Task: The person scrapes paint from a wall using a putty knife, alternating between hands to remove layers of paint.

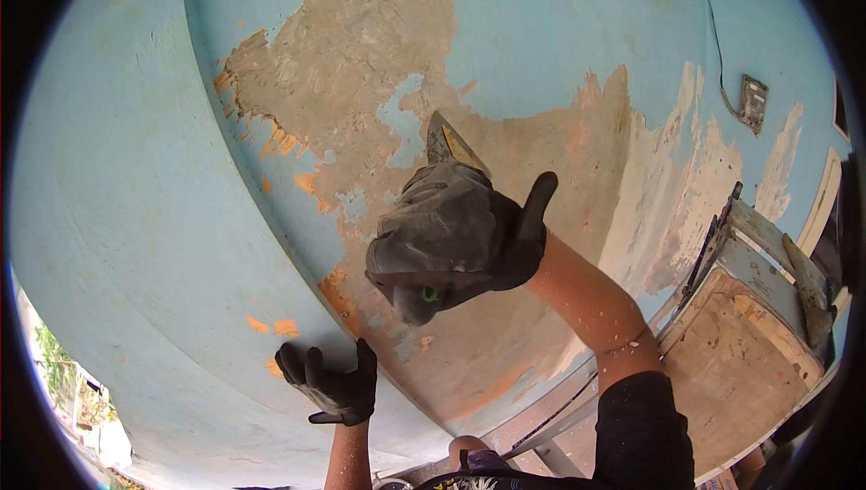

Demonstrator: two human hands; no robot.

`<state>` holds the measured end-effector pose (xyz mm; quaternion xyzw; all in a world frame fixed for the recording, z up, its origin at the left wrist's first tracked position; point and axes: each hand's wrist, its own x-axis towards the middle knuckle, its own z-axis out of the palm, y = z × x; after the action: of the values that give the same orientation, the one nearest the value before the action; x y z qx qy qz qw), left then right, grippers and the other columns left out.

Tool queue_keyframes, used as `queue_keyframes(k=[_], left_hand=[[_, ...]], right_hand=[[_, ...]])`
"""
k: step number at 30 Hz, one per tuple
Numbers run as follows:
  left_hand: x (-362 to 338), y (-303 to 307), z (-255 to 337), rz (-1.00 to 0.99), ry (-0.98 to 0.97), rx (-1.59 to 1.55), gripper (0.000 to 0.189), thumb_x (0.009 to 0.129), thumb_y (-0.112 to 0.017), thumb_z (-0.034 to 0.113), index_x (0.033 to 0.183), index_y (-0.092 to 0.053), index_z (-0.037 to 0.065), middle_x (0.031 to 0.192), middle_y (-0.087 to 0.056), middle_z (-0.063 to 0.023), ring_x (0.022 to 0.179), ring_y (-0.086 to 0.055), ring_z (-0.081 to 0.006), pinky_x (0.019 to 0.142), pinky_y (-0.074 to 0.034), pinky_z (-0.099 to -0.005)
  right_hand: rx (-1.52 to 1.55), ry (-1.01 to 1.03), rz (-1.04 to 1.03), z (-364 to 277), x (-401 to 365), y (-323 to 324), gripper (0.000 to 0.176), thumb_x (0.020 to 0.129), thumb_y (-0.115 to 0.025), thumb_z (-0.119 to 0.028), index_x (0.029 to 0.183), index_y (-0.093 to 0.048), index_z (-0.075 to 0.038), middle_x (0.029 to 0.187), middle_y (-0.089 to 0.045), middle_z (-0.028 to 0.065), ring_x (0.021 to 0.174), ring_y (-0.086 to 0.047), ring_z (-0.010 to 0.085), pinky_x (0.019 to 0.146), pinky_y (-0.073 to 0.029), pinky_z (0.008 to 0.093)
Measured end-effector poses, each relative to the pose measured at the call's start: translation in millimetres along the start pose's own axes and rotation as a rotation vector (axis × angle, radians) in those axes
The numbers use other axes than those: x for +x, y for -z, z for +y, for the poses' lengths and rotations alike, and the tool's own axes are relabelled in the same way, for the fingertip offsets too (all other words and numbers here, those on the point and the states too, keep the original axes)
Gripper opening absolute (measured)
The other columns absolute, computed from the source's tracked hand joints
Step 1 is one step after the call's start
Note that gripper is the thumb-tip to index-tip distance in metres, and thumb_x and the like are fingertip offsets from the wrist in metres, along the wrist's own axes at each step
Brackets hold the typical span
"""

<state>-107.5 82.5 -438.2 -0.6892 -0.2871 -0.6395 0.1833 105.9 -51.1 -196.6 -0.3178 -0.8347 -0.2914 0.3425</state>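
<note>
Gloved in black, the right hand (442, 224) closes around a scraper (438, 145), its blade pointing up the wall (568, 21) over its stripped middle; whether the tip touches is unclear. Fingers spread, the left hand (334, 388) holds nothing visible, beside the near edge of the projecting blue section (117, 183); contact cannot be told. Coverage looks partial: a broad brown patch (361, 48) runs from the wall's top downward, while blue paint covers both sides, with small blue islands within and pale streaks toward the electrical box (753, 104).
</note>
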Motion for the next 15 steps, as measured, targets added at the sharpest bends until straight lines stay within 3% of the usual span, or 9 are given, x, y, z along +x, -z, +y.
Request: queue_keyframes(k=[1,5,7,8,11,12,15], left_hand=[[-1,2,0,-0.006,-0.002,0.004,0.084,0.071,-0.087,0.025,0.137,-0.037,0.01,0.145,-0.038,-0.0299,0.134,-0.038,-0.0493,0.104,-0.036,-0.0627],[-3,3,-1,-0.004,0.016,-0.001,0.083,0.071,-0.087,0.026,0.136,-0.037,0.01,0.145,-0.037,-0.03,0.133,-0.038,-0.0495,0.104,-0.036,-0.0629],[-5,5,-2,-0.018,0.022,-0.038,0.081,0.071,-0.087,0.025,0.134,-0.038,0.01,0.144,-0.038,-0.0304,0.133,-0.039,-0.0496,0.104,-0.036,-0.0634],[-3,5,-1,-0.018,0.022,-0.032,0.081,0.071,-0.087,0.025,0.134,-0.038,0.01,0.144,-0.038,-0.0304,0.133,-0.039,-0.0496,0.104,-0.036,-0.0634],[-3,1,1,-0.013,0.031,0.006,0.08,0.071,-0.086,0.025,0.134,-0.039,0.01,0.142,-0.04,-0.03,0.132,-0.039,-0.0493,0.103,-0.035,-0.0636],[-3,0,1,-0.002,0.024,0.006,0.08,0.07,-0.086,0.025,0.134,-0.039,0.01,0.142,-0.04,-0.0299,0.131,-0.039,-0.0493,0.102,-0.036,-0.0637],[-7,-1,-8,-0.027,0.023,0.001,0.08,0.07,-0.086,0.024,0.133,-0.039,0.009,0.141,-0.041,-0.0298,0.13,-0.04,-0.0494,0.102,-0.036,-0.0638]], right_hand=[[-0.016,0.013,0.062,-2,0,-2,0.024,0.076,-0.071,-0.035,0.078,-0.053,-0.02,0.068,-0.05,0.001,0.067,-0.058,0.0223,0.066,-0.043,0.0371],[-0.092,-0.01,-0.003,-16,1,0,0.028,0.078,-0.07,-0.041,0.079,-0.053,-0.019,0.071,-0.052,0.002,0.068,-0.058,0.0227,0.068,-0.043,0.037],[0.101,-0.023,0.227,-13,-6,-17,0.025,0.079,-0.069,-0.037,0.08,-0.054,-0.017,0.07,-0.052,0.0028,0.064,-0.056,0.0219,0.064,-0.044,0.0354],[0.107,-0.02,0.229,-3,-9,-18,0.025,0.079,-0.069,-0.037,0.08,-0.054,-0.017,0.07,-0.052,0.0028,0.064,-0.056,0.0219,0.064,-0.044,0.0354],[0.028,-0.304,-0.115,35,-18,-2,0.025,0.09,-0.066,-0.02,0.114,-0.064,-0.012,0.093,-0.066,0.0057,0.092,-0.067,0.0226,0.111,-0.039,0.0444],[-0.387,-0.055,0.123,32,-21,4,0.019,0.086,-0.068,-0.02,0.103,-0.065,-0.012,0.081,-0.065,0.0017,0.074,-0.066,0.022,0.104,-0.046,0.0473],[-0.155,-0.028,0.098,-15,-8,21,0.021,0.085,-0.071,-0.026,0.101,-0.066,-0.015,0.085,-0.067,0.0031,0.078,-0.067,0.0232,0.1,-0.048,0.046]])
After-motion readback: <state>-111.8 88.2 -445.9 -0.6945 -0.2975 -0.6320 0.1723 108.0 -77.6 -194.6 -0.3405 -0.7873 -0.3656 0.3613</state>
